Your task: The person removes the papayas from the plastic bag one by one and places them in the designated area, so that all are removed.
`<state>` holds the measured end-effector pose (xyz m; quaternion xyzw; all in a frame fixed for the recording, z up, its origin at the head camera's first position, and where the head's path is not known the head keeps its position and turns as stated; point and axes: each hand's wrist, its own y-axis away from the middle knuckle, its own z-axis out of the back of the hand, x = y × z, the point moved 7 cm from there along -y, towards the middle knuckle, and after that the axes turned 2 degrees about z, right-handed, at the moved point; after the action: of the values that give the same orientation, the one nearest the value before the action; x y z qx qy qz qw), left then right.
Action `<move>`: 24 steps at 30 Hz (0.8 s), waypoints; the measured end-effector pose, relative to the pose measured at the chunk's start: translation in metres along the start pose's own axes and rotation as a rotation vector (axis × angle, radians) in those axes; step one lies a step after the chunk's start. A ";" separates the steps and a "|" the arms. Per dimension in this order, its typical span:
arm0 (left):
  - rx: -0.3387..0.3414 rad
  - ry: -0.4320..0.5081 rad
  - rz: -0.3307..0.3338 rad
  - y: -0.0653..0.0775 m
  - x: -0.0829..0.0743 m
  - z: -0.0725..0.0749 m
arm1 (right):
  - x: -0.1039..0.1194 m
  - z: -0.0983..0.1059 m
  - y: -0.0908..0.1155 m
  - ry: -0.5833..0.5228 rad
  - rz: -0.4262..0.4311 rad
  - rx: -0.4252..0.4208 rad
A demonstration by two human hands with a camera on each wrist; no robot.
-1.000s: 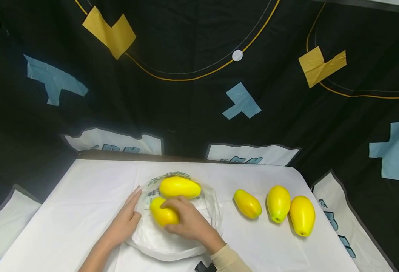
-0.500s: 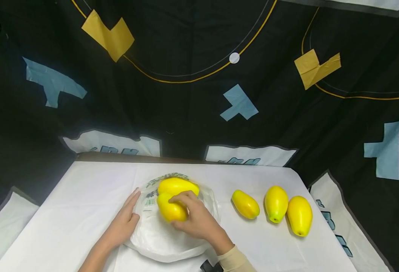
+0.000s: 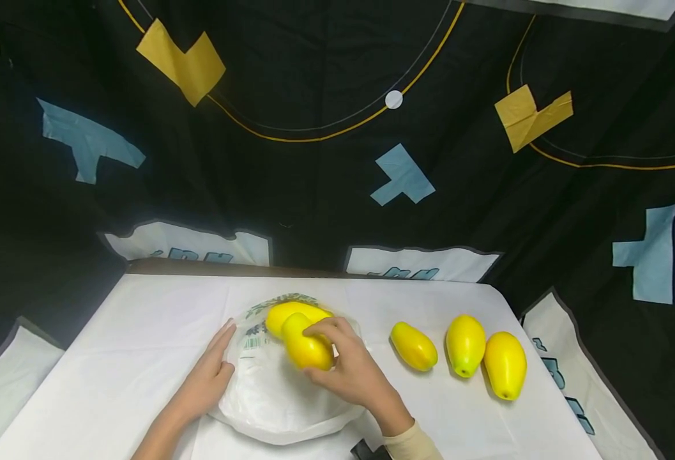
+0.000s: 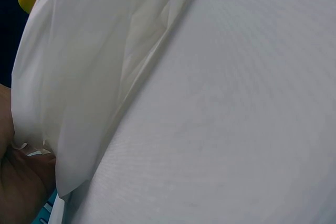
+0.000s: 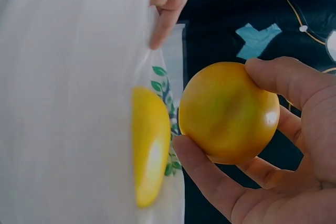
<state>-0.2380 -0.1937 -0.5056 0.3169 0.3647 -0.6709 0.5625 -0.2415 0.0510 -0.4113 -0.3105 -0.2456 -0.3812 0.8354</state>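
In the head view, a white plastic bag (image 3: 268, 402) with green leaf print lies opened out on the table. My left hand (image 3: 207, 377) holds its left rim; in the left wrist view the bag's edge (image 4: 84, 103) meets the thumb side of that hand (image 4: 26, 182). My right hand (image 3: 351, 367) grips a smooth yellow papaya (image 3: 305, 348) over the bag, thumb and fingers around it. The right wrist view shows this papaya (image 5: 226, 114) end-on, raised off the bag. Behind it a second yellow papaya (image 3: 282, 314) lies in the bag, partly covered.
To the right of the bag, three more papayas (image 3: 414, 346) lie on the white-covered table (image 3: 417, 415), two of them side by side. A black curtain (image 3: 303, 191) with blue and gold tape stands behind. A small black object (image 3: 368, 450) shows by the right wrist.
My right hand has moved right with its papaya, lifting it away from the bag's left side and in front of the other papaya. My left hand stays at the rim.
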 end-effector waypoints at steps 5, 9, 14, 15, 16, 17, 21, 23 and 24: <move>0.000 -0.006 0.005 -0.001 0.000 0.000 | 0.000 0.012 0.003 -0.019 0.003 -0.022; 0.008 -0.009 0.018 -0.001 0.001 -0.001 | -0.002 0.018 0.006 -0.047 -0.023 -0.029; 0.018 -0.012 0.039 0.000 0.003 -0.003 | -0.004 0.025 0.011 -0.062 -0.047 -0.052; 0.016 -0.013 0.040 0.000 0.003 -0.003 | -0.005 0.026 0.012 -0.063 -0.050 -0.057; 0.018 -0.013 0.043 0.000 0.004 -0.003 | -0.005 0.028 0.013 -0.066 -0.053 -0.062; 0.020 -0.013 0.046 0.000 0.004 -0.004 | -0.006 0.029 0.014 -0.067 -0.055 -0.066; 0.017 -0.016 0.051 0.000 0.005 -0.004 | -0.008 0.034 0.017 -0.052 -0.069 -0.080; 0.017 -0.016 0.052 0.000 0.004 -0.003 | -0.009 0.037 0.019 -0.050 -0.079 -0.084; 0.017 -0.016 0.052 0.000 0.004 -0.003 | -0.010 0.038 0.020 -0.049 -0.081 -0.086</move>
<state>-0.2389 -0.1930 -0.5108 0.3257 0.3460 -0.6617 0.5799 -0.2384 0.0930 -0.3982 -0.3451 -0.2618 -0.4174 0.7989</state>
